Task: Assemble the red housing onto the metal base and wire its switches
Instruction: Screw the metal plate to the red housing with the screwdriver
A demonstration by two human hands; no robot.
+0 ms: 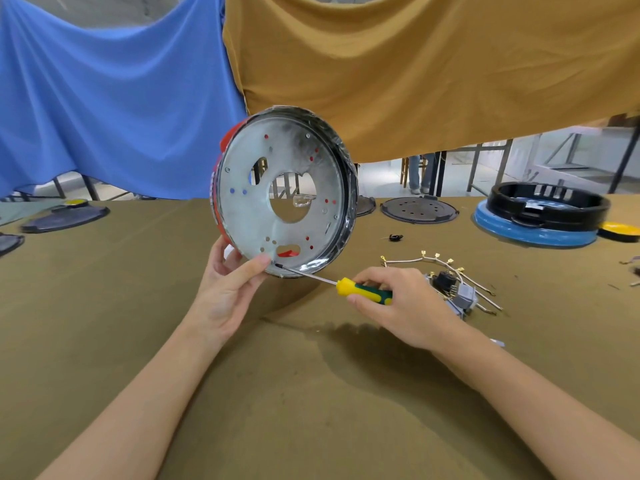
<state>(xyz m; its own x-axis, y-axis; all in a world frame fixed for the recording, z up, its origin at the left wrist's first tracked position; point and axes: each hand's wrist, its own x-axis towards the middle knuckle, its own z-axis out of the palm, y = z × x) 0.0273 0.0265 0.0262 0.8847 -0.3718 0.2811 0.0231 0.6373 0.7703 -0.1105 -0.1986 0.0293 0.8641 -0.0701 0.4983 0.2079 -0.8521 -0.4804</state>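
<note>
The round metal base (242, 209) stands on its edge on the table, its open face turned toward me, with a big centre hole and several small holes. The red housing (227, 136) shows behind its left rim. My left hand (225, 289) grips the lower left rim, thumb on the metal face and fingers behind. My right hand (398, 303) holds a yellow and green screwdriver (360, 289); its tip touches the base's lower edge next to my left thumb. A bundle of switches and wires (453, 289) lies on the table just right of my right hand.
A blue and black housing (540, 216) stands at the far right beside a yellow part (620, 230). Dark round plates (419, 209) lie behind, and others (65, 218) at the far left. A small black part (394, 237) lies nearby. Blue and mustard cloths hang behind the table.
</note>
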